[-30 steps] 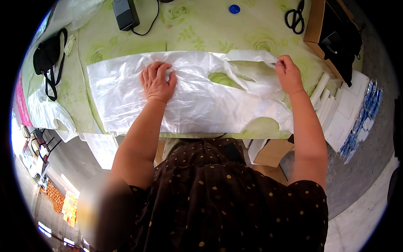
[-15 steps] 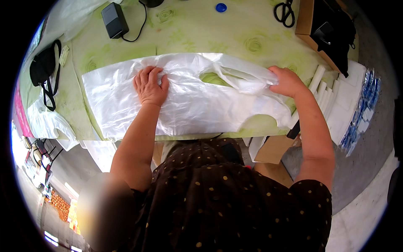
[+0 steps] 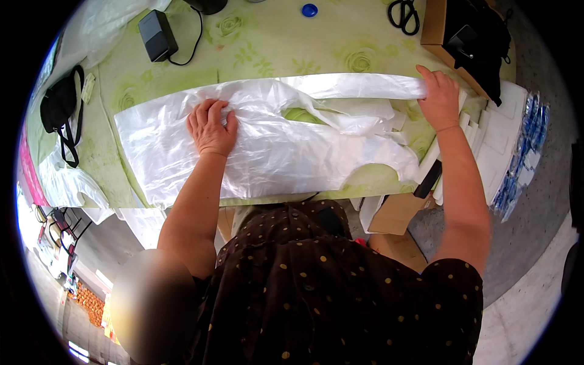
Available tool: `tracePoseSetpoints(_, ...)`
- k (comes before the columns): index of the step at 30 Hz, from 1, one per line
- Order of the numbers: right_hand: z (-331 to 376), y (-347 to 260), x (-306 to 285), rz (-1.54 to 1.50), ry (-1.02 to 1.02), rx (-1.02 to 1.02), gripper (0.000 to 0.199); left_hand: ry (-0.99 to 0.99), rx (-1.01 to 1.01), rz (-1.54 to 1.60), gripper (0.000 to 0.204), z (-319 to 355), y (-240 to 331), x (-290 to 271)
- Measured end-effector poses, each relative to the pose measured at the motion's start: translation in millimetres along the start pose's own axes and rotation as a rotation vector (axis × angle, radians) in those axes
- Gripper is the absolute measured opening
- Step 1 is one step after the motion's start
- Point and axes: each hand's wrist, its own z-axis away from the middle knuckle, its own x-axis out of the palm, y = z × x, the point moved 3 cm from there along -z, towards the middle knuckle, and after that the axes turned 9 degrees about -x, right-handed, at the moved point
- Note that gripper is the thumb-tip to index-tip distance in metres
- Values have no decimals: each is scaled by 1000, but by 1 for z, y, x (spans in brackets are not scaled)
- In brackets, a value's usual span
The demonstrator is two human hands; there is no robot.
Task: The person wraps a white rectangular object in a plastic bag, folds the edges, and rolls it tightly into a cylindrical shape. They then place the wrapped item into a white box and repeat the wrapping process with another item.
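Note:
A thin, translucent white plastic apron (image 3: 280, 155) lies spread across the table, creased, with a rounded cutout at its near right. My left hand (image 3: 212, 126) presses on its left half, fingers bent a little and apart, holding nothing. At the far right, my right hand (image 3: 439, 97) is closed on the end of the apron's long strap (image 3: 365, 85), which is drawn straight along the far edge. A crumpled, loose part of the plastic lies between this strap and the near part, and the tablecloth shows through the gap.
The table has a green floral cloth (image 3: 261, 48). Around the apron are a black adapter-like box (image 3: 157, 35) with a cord, a blue cap (image 3: 309, 10), black scissors (image 3: 403, 17), a cardboard box (image 3: 435, 27) with black items, stacked white plastic (image 3: 499, 140) and a black pouch (image 3: 56, 108).
My right hand has moved away from me and to the right, pulling the strap out straight from the bunched plastic. My left hand stays in place on the apron.

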Motion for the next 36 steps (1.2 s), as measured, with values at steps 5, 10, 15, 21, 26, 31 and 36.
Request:
tracePoseSetpoints(5, 8, -8, 41, 49, -157, 284, 73, -3, 2, 0, 28, -1, -2, 2)
tracePoseSetpoints(10, 17, -21, 37, -194, 29, 175, 62, 9, -1, -2, 28, 0, 0, 1)
tracePoseSetpoints(15, 14, -124, -8, -474, 57, -145, 57, 2, -6, -9, 27, 1, 0, 0)
tracePoseSetpoints(21, 4, -155, 33, -401, -94, -72, 42, 1, -4, -14, 27, -2, 1, 0)
tracePoseSetpoints(26, 5, -167, 31, -444, -150, -289, 28, -3, -6, -2, 28, 0, -1, 1)
tracePoseSetpoints(31, 20, -168, 25, -533, -259, -188, 19, -14, -5, -15, 27, 0, 1, 0)
tracePoseSetpoints(36, 25, -143, 36, -469, -58, -64, 23, -14, -3, -7, 27, -1, 1, 0)
